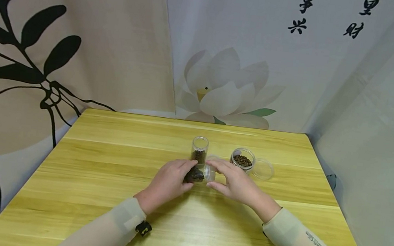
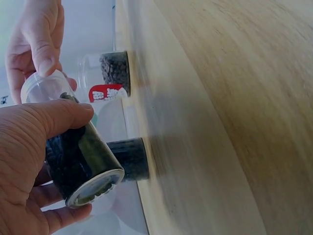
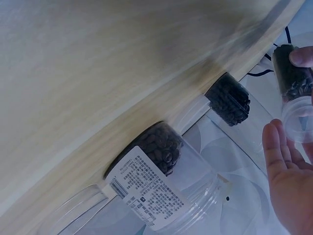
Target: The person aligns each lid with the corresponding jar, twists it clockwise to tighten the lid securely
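My left hand [image 1: 169, 179] grips a small clear jar [image 1: 195, 175] of dark contents, tipped on its side above the table. The jar's base faces the camera in the left wrist view, with the thumb along its wall. At its other end is a clear ribbed lid [image 1: 209, 174], and my right hand [image 1: 239, 183] holds it between thumb and fingers. Behind the held jar, a tall open jar [image 1: 200, 144] stands upright, partly filled with dark bean-like pieces. To the right, a wide open jar [image 3: 161, 147] holds brown bean-like pieces and bears a white printed label.
A clear round lid [image 1: 263, 169] lies flat just right of the wide jar. Another clear lid [image 1: 213, 157] shows partly behind the right hand, between the standing jars. The wooden table [image 1: 116, 150] ends at a printed cloth backdrop [image 1: 136, 50].
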Motion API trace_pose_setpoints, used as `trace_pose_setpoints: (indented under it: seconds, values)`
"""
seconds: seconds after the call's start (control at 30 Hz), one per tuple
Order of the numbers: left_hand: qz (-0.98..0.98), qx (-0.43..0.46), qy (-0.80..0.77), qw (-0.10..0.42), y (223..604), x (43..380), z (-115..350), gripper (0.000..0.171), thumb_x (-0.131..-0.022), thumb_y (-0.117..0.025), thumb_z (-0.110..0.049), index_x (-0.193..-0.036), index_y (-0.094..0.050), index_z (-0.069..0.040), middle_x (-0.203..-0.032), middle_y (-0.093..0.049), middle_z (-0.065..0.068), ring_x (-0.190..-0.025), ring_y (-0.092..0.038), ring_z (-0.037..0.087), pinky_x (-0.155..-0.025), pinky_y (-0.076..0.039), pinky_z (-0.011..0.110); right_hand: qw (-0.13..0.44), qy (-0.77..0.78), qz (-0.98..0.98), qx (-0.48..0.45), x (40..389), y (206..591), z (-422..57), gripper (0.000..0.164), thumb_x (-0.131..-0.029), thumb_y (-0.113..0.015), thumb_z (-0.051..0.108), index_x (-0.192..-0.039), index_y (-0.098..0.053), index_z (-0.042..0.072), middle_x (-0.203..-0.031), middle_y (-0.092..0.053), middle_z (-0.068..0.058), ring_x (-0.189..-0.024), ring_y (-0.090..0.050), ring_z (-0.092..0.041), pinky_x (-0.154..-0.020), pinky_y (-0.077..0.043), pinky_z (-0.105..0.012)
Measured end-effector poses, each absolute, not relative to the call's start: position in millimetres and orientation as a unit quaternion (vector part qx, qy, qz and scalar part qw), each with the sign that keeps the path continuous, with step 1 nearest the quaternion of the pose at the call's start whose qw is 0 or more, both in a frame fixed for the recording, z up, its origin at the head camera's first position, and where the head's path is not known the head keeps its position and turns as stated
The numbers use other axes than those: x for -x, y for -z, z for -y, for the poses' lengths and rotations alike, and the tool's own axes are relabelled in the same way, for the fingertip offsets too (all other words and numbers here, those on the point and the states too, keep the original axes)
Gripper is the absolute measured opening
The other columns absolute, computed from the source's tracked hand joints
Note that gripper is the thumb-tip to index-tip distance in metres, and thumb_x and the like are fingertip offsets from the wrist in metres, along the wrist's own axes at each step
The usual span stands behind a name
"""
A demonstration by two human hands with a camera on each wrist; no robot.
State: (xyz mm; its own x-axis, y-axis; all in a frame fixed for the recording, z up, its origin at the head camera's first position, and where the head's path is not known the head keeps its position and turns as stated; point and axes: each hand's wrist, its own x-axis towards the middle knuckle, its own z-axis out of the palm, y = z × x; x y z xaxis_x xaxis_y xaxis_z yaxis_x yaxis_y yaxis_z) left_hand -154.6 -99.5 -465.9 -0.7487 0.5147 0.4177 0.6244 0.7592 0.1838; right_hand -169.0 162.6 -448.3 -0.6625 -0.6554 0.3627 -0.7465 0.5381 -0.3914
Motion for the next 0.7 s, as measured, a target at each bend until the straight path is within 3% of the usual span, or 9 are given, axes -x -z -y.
trace_pose_setpoints:
  seconds: [0.3,0.53,0.7]
  values:
    - [0.921,0.309,0.161,0.175,466.2,155.4,99.4,0.072,-0.080,-0.097,-0.023,-0.142,-0.064,-0.004,-0.129,-0.076,0.014,-0.116,-0.075,0.030,-0.103,-0.062,0.047,0.089,-0.263,0.873,-0.401,168.3,446.9,-161.9,0.067,-0.094,-0.085,0.028,-0.151,-0.058,0.007,-0.153,-0.061,-0.018,-0.115,-0.076,-0.023,-0.099,-0.064,-0.038]
    - [0.932,0.271,0.224,0.088,465.3,159.1,102.3,0.071,-0.084,-0.094,-0.025,-0.146,-0.063,-0.007,-0.138,-0.073,0.014,-0.125,-0.072,0.032,-0.107,-0.060,0.048,0.106,-0.265,0.865,-0.412,169.5,445.0,-162.4,0.074,-0.089,-0.089,0.030,-0.152,-0.057,0.008,-0.150,-0.064,-0.016,-0.121,-0.073,-0.025,-0.102,-0.063,-0.040]
    - [0.931,0.258,0.253,0.049,463.5,160.7,105.4,0.069,-0.086,-0.092,-0.026,-0.146,-0.063,-0.009,-0.141,-0.071,0.014,-0.129,-0.070,0.033,-0.109,-0.059,0.049,0.124,-0.264,0.851,-0.437,171.2,444.7,-163.3,0.067,-0.088,-0.089,0.025,-0.147,-0.063,0.009,-0.147,-0.066,-0.016,-0.133,-0.067,-0.031,-0.106,-0.061,-0.045]
